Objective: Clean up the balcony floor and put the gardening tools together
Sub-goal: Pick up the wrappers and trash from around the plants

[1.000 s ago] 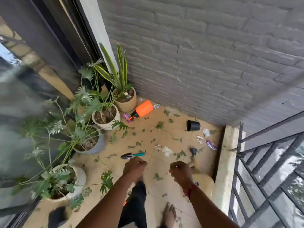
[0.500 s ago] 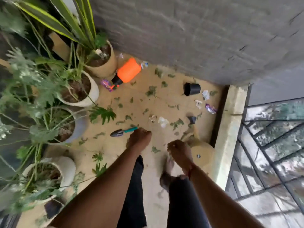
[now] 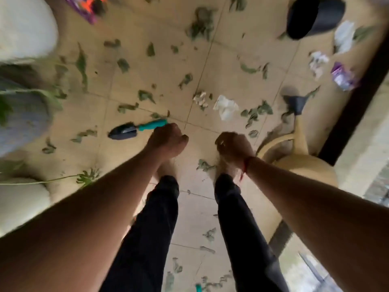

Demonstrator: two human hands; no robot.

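Observation:
A small trowel (image 3: pixel 134 128) with a dark blade and teal handle lies on the tan tiled floor (image 3: pixel 151 76). My left hand (image 3: pixel 168 140) hangs just right of its handle end, fingers curled, holding nothing I can see. My right hand (image 3: pixel 233 145) is also curled into a loose fist above the floor, apart from any object. A tan watering can (image 3: pixel 301 157) with a dark spout head stands right of that hand. Green leaf scraps (image 3: pixel 200 26) and white paper bits (image 3: pixel 226 106) litter the tiles.
A black pot (image 3: pixel 311 15) lies on its side at the top right, with white and purple wrappers (image 3: pixel 343 76) near the dark edge. White and grey plant pots (image 3: pixel 25 28) line the left side. My bare feet and dark trouser legs (image 3: pixel 155 228) stand mid-frame.
My view has tilted down and closed in on the floor. Both hands dropped lower, and the left hand now sits beside the trowel's teal handle.

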